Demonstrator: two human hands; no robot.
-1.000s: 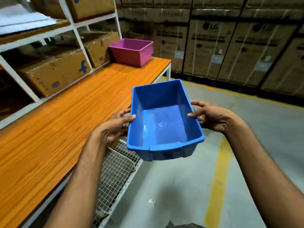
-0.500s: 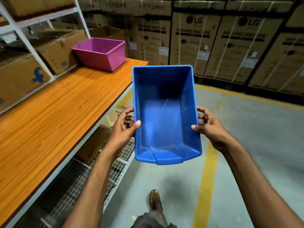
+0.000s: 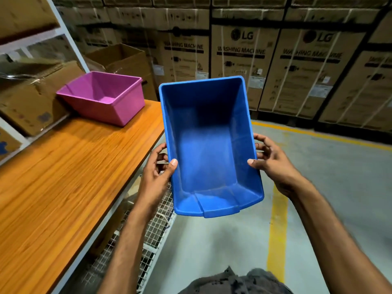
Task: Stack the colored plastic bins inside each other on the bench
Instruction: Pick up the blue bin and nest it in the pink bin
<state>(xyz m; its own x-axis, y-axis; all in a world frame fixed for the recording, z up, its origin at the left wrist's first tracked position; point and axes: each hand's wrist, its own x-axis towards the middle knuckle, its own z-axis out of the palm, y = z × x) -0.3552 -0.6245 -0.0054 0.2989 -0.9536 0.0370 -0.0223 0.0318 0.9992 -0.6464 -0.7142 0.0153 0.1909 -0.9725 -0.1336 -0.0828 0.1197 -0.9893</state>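
Observation:
An empty blue plastic bin (image 3: 209, 149) hangs in the air in front of me, its open side facing me, beside the bench's right edge. My left hand (image 3: 157, 172) grips its left rim and my right hand (image 3: 271, 160) grips its right rim, thumbs inside. A pink bin (image 3: 104, 96), also empty, stands upright at the far end of the orange wooden bench (image 3: 63, 170), up and to the left of the blue bin and apart from it.
Cardboard boxes (image 3: 29, 100) sit on white shelving along the bench's left side. An open carton (image 3: 125, 60) stands behind the pink bin. Stacked washing machine cartons (image 3: 275, 66) wall off the back. Wire mesh (image 3: 152, 230) lies under the bench. Grey floor with a yellow line (image 3: 277, 230) lies to the right.
I have walked closer to the pink bin, which now looks larger and nearer. The blue bin stays in both hands, tilted up from flat a second ago.

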